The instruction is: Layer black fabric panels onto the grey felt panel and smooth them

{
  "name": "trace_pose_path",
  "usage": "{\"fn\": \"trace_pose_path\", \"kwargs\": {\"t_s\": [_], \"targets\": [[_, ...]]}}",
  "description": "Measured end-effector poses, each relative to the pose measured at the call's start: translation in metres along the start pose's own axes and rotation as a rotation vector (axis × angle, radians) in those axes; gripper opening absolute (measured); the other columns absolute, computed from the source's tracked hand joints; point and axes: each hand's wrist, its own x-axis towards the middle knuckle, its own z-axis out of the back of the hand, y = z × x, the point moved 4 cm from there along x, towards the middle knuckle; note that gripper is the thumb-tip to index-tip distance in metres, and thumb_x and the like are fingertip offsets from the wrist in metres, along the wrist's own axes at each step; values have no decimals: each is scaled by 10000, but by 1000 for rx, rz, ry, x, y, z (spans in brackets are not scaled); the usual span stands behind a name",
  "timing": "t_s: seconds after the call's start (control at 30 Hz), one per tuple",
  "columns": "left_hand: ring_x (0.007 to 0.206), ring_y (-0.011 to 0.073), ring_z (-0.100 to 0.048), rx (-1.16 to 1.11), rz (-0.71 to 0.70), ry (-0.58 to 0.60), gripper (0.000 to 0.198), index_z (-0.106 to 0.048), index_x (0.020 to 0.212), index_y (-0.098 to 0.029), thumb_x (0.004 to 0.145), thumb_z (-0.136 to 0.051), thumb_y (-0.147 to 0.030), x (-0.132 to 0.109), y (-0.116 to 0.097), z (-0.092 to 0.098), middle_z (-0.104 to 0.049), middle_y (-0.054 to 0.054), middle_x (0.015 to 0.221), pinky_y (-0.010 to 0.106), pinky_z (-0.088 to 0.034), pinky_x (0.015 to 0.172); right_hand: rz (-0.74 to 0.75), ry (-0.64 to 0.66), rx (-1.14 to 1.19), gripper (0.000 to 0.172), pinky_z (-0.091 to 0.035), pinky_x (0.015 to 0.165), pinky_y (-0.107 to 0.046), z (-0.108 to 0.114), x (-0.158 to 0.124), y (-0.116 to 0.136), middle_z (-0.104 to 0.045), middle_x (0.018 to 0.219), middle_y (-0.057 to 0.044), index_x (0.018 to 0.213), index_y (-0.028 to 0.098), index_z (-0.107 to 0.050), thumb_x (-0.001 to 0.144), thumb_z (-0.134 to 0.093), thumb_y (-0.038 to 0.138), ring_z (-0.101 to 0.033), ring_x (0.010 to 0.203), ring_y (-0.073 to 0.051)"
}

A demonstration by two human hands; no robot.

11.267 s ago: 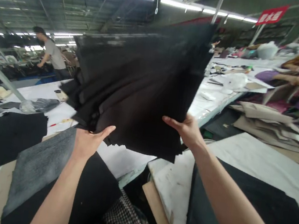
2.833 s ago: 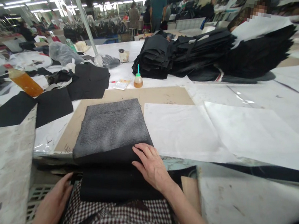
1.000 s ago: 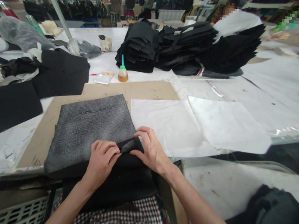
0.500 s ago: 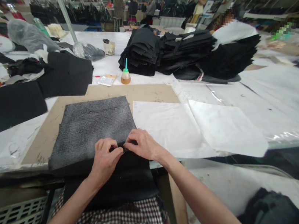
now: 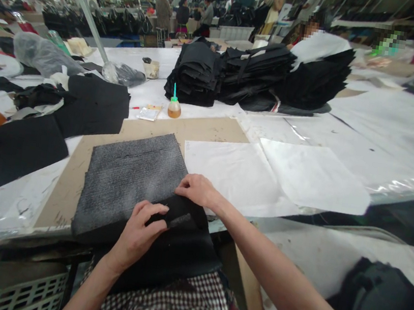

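A dark grey textured fabric piece (image 5: 130,180) lies on a brown board at the table's near edge. Its black side (image 5: 179,246) hangs over the edge toward my lap. My right hand (image 5: 197,190) pinches the black fabric at the right side of the near edge, where a narrow strip is turned up. Just left of it, my left hand (image 5: 142,233) rests by the same strip, thumb and forefinger apart with a gap between them.
White sheets (image 5: 228,171) lie to the right of the brown board (image 5: 59,190). Behind stand a small bottle with a green nozzle (image 5: 174,108) and stacked black fabric pieces (image 5: 252,74). Black pieces (image 5: 28,150) lie left. People (image 5: 163,10) are in the background.
My left hand has moved slightly left and down, its fingertips parting from the fold. My right hand has shifted slightly up, and more of the black strip shows between the hands.
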Motion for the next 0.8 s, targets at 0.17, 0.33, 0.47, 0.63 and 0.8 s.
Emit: {"fn": "trace_pose_path", "kwargs": {"t_s": [0.17,0.33,0.47,0.63,0.8], "targets": [[1039,175,-578,-19,48,22,82,-568,981,-205,964,-547,-128,7,2,-5,-632,71,1237,421,-432,989,-59,-190,161,492,-474,675,-243,17,-10,-13,-721,905,-43,974,174,-726,1011,-309,433,-634,750,-145],[1054,181,-594,-10,46,15,70,-558,983,-197,966,-549,-130,14,3,-6,-638,74,1234,429,-423,990,122,-227,463,411,-491,858,-292,15,-60,-4,-693,1098,-37,1196,229,-637,966,-481,532,-634,987,-179],[1120,183,-596,-60,89,43,71,-544,1022,-207,981,-529,-150,21,2,-7,-642,63,1219,438,-405,1031,128,-67,503,554,-498,902,-321,-13,-80,-4,-689,1116,-31,1293,239,-564,809,-735,447,-644,1010,-194],[1193,224,-561,-140,308,45,587,-380,1400,-225,897,-682,-249,29,12,-6,-611,82,1272,413,-463,1014,86,-208,235,274,-507,856,-339,-30,-60,-9,-715,1015,-5,1088,253,-658,833,-661,355,-667,941,-209],[1113,233,-576,-14,334,99,753,-258,1508,-251,894,-691,-286,-3,28,26,-632,75,1187,457,-459,1012,63,-240,38,240,-528,773,-353,-32,-52,-6,-732,953,-15,1033,260,-668,828,-636,381,-689,885,-242]]}}
